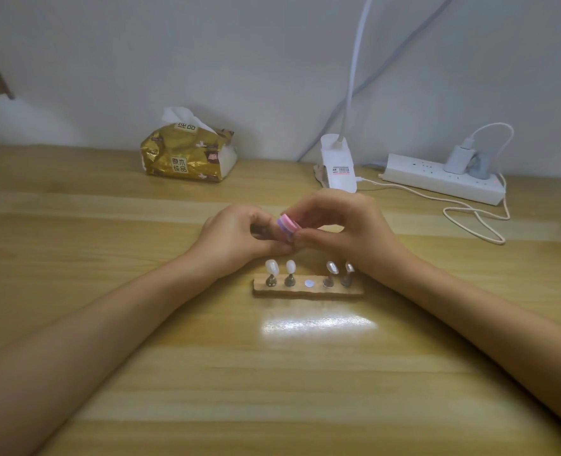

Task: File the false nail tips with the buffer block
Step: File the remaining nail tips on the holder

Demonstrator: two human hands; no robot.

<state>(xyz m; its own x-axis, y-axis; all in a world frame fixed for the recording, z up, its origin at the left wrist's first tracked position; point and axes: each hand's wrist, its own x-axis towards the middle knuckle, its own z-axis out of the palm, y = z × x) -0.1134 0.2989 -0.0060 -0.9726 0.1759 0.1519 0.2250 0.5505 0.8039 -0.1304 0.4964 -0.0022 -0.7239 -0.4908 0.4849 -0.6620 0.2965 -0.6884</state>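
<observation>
Hands are meeting over the worktop (pixel 108 373), just behind a little wooden stand (pixel 307 292). The right hand (pixel 348 232) is pinching the buffer block (pixel 287 229) between its thumb and its bent fingers. The block is pink and purple. It is tilting in the air, right between the two hands. The left hand (pixel 236 240) is curling its fingers in toward the block, and its thumb is lying just under it. Something small and dark may be sitting in those fingers, but it is mostly hiding, so I cannot tell if the left hand is holding anything.

Four false nail tips (pixel 271 267) are standing on the stand, each one sitting on top of a small metal peg (pixel 270 280). Two are standing on the left side and two on the right side. The right wrist is covering part of the tip at the far right. Between the two pairs, a bare round silver spot (pixel 309 283) is showing on the wood.

A gold tissue pack (pixel 188 153) is sitting far back by the wall, with a white tissue poking out. A white lamp clip (pixel 336 166) is standing to its right. A white power strip (pixel 443 179) is lying past that, and a thin cable (pixel 476 218) is looping on the worktop beside it.
</observation>
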